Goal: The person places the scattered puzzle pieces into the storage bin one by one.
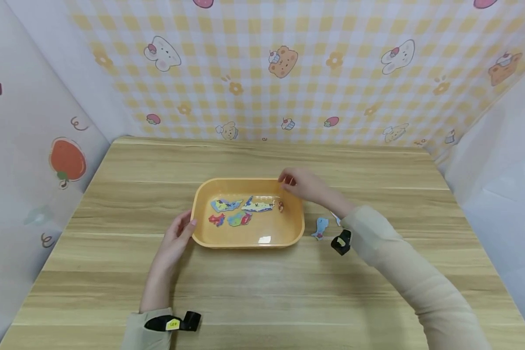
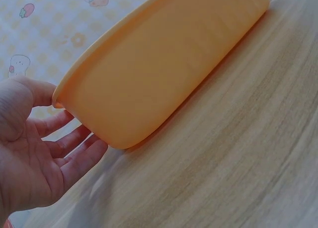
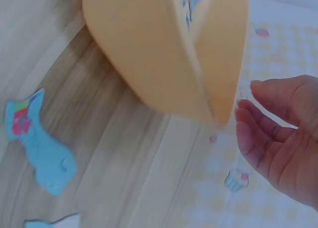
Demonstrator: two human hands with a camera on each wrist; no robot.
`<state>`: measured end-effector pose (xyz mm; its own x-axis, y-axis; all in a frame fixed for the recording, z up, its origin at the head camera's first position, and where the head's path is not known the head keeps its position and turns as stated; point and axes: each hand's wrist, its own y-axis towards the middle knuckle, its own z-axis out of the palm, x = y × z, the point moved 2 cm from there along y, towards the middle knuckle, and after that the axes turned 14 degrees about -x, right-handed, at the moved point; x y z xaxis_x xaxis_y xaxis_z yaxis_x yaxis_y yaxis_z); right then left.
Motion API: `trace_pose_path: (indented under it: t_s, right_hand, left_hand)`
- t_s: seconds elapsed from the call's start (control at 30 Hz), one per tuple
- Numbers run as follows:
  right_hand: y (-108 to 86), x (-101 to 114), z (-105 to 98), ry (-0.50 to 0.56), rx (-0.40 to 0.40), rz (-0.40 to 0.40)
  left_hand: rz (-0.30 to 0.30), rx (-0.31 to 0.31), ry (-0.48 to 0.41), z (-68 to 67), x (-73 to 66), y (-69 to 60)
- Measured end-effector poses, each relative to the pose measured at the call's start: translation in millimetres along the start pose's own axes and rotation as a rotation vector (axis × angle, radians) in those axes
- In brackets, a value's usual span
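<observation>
A yellow plastic tray stands on the table, with several flat, irregular, colourful pieces in it, probably puzzle pieces. Among them are a red piece, a green-and-red piece, a long pale piece and a small reddish-brown piece. My left hand grips the tray's left end, thumb at the rim and fingers against the outer wall. Over the tray's far right corner is my right hand, fingers loosely bent, a gap between thumb and fingertips, nothing visible in it.
Right of the tray lies a light blue piece on the wooden table. Another blue-and-white piece is partly hidden by the right forearm. A patterned cloth hangs behind the table, and pale sheets flank both sides.
</observation>
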<state>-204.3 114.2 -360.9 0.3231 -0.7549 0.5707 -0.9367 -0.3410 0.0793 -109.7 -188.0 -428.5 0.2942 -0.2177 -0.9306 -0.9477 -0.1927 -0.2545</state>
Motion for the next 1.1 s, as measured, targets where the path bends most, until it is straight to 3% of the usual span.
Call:
trace_pose_path:
  t_s: [0.2, 0.33, 0.6, 1.1]
  right_hand:
    - [-16.9, -31, -16, 0.038, -0.069, 0.131]
    - [-32.2, -56, -22, -0.013, -0.039, 0.235]
    - [-61.0, -95, -23, -0.002, 0.032, 0.328]
    - [-83.0, -110, -16, -0.116, 0.103, 0.494]
  left_hand:
    - [-0.002, 0.005, -0.004, 0.0, -1.1, -1.3]
    - [-0.005, 0.006, -0.006, 0.1, -0.6, -1.2]
    - [-0.017, 0.012, 0.015, 0.1, 0.5, -3.1]
    - [-0.024, 0.004, 0.005, -0.2, -0.5, -1.3]
